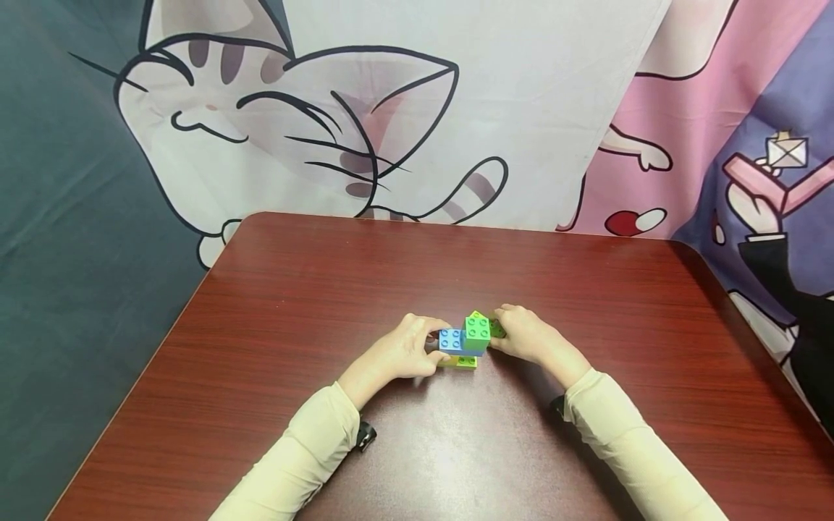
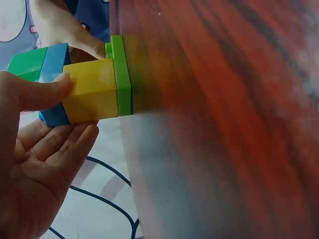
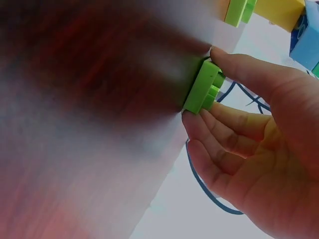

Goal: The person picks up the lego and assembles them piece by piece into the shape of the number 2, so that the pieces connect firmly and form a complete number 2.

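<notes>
Beneath my left hand (image 1: 409, 349) stands a stack of toy building blocks. A green block (image 1: 477, 331) tops a longer blue block (image 1: 450, 339), over a yellow block (image 2: 90, 89) and a flat lime-green base (image 2: 122, 77) on the table. The left thumb presses the yellow and blue blocks, with fingers around the far side. To the right of the stack, my right hand (image 1: 526, 335) pinches a flat lime-green block (image 3: 203, 87) between thumb and fingertips, low over the tabletop, studs facing up. In the head view, fingers partly cover that block.
The brown wooden table (image 1: 326, 268) has rounded back corners. Behind it hangs a cloth backdrop (image 1: 541, 87) printed with a cartoon cat and other figures. Dark straps (image 1: 366, 435) show at both sleeve cuffs.
</notes>
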Motion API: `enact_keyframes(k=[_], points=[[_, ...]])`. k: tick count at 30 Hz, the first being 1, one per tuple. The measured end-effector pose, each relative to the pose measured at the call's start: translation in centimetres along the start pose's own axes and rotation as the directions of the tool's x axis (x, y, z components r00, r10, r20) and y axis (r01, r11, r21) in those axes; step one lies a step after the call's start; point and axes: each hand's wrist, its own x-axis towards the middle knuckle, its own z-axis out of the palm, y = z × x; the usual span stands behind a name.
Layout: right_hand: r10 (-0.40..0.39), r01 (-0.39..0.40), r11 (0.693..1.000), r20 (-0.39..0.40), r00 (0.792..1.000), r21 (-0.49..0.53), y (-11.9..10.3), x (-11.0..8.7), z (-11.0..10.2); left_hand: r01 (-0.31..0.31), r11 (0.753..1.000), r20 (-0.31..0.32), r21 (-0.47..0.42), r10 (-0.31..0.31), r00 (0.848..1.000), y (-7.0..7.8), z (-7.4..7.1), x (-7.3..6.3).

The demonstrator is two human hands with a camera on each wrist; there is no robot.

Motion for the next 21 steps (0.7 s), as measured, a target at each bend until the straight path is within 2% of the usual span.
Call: enact_keyframes(k=[5,10,17,21], points=[[-0.004,0.005,1.0,0.014,1.0,-0.022,0.4,0.1,0.0,-0.004,1.0,-0.002,0.005,0.004,1.0,0.0,0.0,0.0],[-0.029,0.027,0.999,-0.044,0.999,-0.029,0.5,-0.3,-0.3,-0.007,1.0,-0.006,0.015,0.007,1.0,0.0,0.0,-0.1],[0.033,-0.03,0.999,-0.083,0.996,0.04,0.0,-0.7,-2.3,0.015,1.0,-0.007,0.002,-0.015,1.0,0.1,0.0,-0.1],[0.036,-0.028,0.997,-0.111,0.993,0.071,-0.3,-0.9,-3.6,-0.004,1.0,-0.02,0.009,0.004,1.0,0.0,0.1,-0.1]])
